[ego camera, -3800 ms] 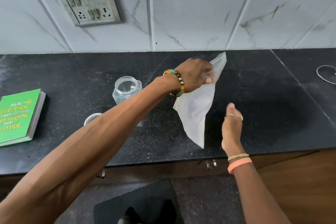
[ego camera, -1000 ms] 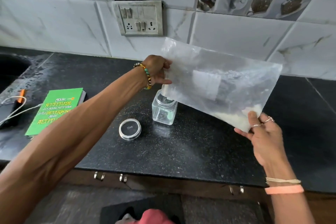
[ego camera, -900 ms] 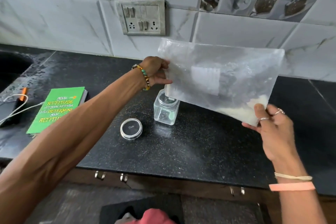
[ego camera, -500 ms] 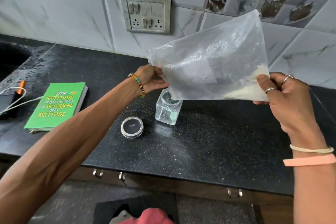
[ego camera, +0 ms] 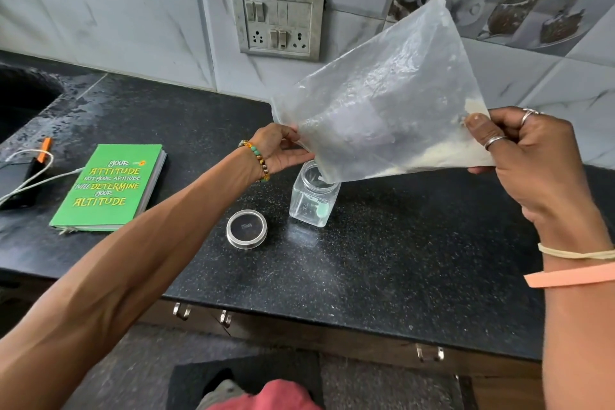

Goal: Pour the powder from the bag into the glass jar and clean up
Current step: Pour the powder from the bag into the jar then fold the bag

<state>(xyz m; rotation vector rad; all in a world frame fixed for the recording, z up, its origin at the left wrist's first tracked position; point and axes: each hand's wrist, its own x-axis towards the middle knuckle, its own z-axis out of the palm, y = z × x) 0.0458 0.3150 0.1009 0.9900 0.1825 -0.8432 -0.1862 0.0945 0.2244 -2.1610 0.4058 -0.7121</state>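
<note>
Since the frame half a second earlier, the clear plastic bag (ego camera: pixel 382 103) has been tipped more steeply, its upper corner raised toward the upper right of the frame, and the pale powder (ego camera: pixel 442 156) has been spread further along the bag's lower edge instead of being heaped at the right end

Head view: the bag is held in the air above the black speckled counter (ego camera: pixel 399 260), right of centre. Its lower left edge is pinched between the thumb and fingers of the left hand (ego camera: pixel 279 151), on whose wrist a beaded bracelet is worn. Its lower right corner is pinched by the right hand (ego camera: pixel 519 150), with the thumb laid on the front of the plastic and the ringed fingers curled behind it. The bag's lowest point is placed directly over the open mouth of the glass jar (ego camera: pixel 312 196), which is stood upright at the centre of the frame; whether plastic and rim are touching cannot be told. The powder is seen low in the bag, nearer the right hand.

The jar's round lid (ego camera: pixel 246 229) is laid flat on the counter just left of the jar, apart from it. A green book (ego camera: pixel 109 186) is seen at centre left, with a white cable (ego camera: pixel 30 176) beside it at the left edge. A switch plate (ego camera: pixel 278 23) is set into the tiled wall at upper centre
</note>
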